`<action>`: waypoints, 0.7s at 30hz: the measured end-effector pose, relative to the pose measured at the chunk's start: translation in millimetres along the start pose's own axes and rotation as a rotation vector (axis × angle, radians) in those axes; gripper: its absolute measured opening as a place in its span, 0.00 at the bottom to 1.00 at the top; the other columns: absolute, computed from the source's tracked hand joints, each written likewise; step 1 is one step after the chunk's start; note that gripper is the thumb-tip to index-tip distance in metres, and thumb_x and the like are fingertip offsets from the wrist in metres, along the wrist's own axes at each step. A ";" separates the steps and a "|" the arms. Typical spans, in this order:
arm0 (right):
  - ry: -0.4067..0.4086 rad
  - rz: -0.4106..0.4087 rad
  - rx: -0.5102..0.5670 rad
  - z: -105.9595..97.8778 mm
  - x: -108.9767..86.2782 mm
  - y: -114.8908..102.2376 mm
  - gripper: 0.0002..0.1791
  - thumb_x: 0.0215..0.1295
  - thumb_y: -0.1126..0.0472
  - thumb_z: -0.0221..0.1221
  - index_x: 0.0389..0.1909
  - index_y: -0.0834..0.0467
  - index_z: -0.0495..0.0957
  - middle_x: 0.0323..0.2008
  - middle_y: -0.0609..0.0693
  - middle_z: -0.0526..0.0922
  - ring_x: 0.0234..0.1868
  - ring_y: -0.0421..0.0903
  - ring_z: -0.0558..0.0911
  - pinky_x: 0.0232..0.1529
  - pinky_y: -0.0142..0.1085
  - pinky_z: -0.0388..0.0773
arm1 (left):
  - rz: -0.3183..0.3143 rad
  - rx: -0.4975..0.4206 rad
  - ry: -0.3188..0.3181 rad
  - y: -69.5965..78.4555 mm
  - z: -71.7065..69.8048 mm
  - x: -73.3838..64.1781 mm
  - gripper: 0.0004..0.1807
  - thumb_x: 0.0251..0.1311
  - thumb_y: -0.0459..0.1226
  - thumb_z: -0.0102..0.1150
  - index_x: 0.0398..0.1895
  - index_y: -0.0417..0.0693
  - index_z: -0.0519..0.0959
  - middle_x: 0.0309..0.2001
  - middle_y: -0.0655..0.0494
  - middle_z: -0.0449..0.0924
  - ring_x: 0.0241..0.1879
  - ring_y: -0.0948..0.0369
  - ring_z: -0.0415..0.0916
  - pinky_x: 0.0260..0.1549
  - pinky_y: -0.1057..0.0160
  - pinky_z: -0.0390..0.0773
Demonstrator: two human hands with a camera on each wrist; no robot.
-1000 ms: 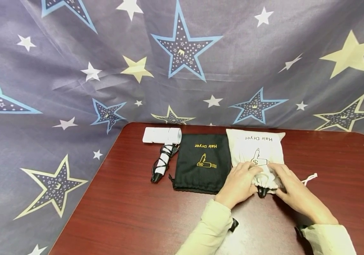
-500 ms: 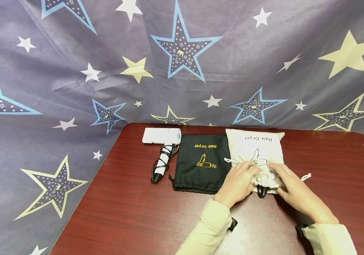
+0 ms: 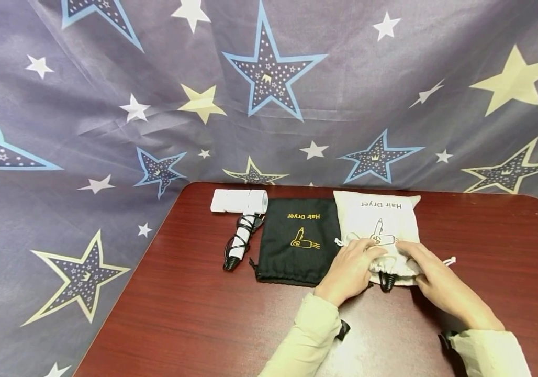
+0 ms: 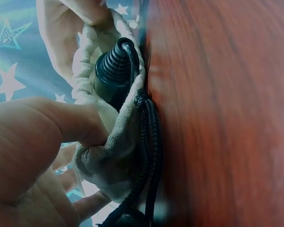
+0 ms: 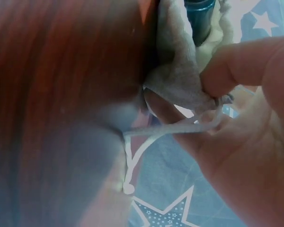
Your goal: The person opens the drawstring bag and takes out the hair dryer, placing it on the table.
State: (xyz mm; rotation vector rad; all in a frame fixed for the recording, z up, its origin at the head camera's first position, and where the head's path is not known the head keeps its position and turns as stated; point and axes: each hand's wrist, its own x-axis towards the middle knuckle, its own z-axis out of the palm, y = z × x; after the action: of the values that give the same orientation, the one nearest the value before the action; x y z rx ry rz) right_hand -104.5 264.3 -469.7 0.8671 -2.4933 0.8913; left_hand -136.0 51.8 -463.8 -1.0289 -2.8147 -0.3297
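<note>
A white drawstring bag printed "Hair Dryer" lies on the table, its gathered mouth towards me. Out of that mouth pokes a black ribbed cord end of a hair dryer whose body is hidden inside the cloth. My left hand pinches the left side of the mouth, thumb inside the rim and fingers outside. On the opposite side, my right hand pinches the rim between thumb and fingers. A white drawstring loops beside the right hand. Black cords hang beside the rim in the left wrist view.
Left of the white bag lies a flat black drawstring bag, also printed "Hair Dryer". Beyond it rests a white hair dryer with its black cord wound around the handle. A star-patterned cloth hangs behind the reddish-brown table.
The bag's mouth has widened slightly as my right hand shifted a little to the right. A white drawstring end has come into sight by the left hand.
</note>
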 end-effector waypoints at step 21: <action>-0.092 0.135 -0.043 -10.0 -7.9 2.0 0.32 0.56 0.83 0.55 0.62 0.61 0.70 0.56 0.60 0.77 0.55 0.54 0.74 0.62 0.33 0.66 | 0.001 -0.067 -0.009 -6.8 -5.1 0.5 0.27 0.57 0.32 0.63 0.60 0.62 0.79 0.59 0.61 0.76 0.57 0.63 0.74 0.58 0.68 0.71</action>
State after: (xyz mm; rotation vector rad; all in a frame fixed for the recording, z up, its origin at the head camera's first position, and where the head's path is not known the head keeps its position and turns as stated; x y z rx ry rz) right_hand -98.6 275.6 -467.2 0.7489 -2.6667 0.8540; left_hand -140.6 45.8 -459.8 -1.0468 -2.8290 -0.4239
